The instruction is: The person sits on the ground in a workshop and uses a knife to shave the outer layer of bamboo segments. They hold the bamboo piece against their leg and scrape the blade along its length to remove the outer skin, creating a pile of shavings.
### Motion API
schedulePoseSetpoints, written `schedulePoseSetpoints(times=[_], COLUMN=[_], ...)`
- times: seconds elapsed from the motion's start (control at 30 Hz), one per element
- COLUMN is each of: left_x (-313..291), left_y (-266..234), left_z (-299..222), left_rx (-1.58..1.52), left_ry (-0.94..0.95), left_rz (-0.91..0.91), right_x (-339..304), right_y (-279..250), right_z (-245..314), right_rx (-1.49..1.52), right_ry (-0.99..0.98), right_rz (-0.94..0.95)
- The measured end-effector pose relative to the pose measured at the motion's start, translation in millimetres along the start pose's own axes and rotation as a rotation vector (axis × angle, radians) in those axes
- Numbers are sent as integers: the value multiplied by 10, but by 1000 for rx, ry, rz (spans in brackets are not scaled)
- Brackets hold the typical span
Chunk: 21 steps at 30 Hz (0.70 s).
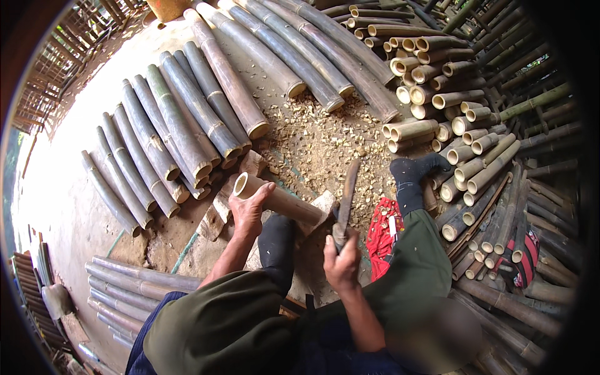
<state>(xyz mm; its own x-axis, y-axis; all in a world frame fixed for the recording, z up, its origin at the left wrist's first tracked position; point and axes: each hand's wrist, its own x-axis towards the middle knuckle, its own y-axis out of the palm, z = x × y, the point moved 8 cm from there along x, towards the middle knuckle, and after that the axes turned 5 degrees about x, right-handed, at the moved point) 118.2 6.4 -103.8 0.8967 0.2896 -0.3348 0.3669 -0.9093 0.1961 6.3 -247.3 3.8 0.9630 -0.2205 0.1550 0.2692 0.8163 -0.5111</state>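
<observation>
Bamboo section (290,205): here it is, front and centre between the two hands, lying aslant, its hollow end up and to the left, its other end down by a pale wood block (325,202); whether the two touch, I can't tell.

Left arm: bare forearm rising past the green trouser knee, slanting up and to the right, wrist close to the bamboo.

Left hand (248,210): curled round the section just behind the hollow end, thumb laid along the top; opened only as wide as the tube demands, and that's a proper hold.

Right arm: up from the lower edge it comes, forearm leaning left, elbow low, fist raised in front of the lap.

Right hand (342,261): closed tight, fingers wrapped about the handle of a long knife (347,201).

Blade: pointing away from the body, tip tilted a touch rightward, standing just beside the section's lower end.

Writing: a white tag (392,225) shows on the red cloth (380,242) by the right leg, and pale marks sit on the dark sock (409,190); both too small to read.

Ground: wood chips (331,134) scattered thickly beyond the block, long bamboo poles (184,109) ranged to the left, cut lengths (431,94) piled high on the right.
</observation>
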Motion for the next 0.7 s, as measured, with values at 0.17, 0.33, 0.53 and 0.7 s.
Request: schedulePoseSetpoints(times=[0.17,0.33,0.53,0.7], left_x=[-27,62,38,70], left_y=[34,-78,152,55], left_z=[-102,-21,-86,-93], left_rx=[79,8,70,25], left_ry=[74,54,56,56], left_rz=[54,203,327,319], right_x=[-189,101,-157,73], right_y=[431,134,423,99], right_z=[-959,130,-905,71], right_rx=[-287,-17,-358,-76], right_ry=[362,140,276,182], right_rz=[396,229,373,243])
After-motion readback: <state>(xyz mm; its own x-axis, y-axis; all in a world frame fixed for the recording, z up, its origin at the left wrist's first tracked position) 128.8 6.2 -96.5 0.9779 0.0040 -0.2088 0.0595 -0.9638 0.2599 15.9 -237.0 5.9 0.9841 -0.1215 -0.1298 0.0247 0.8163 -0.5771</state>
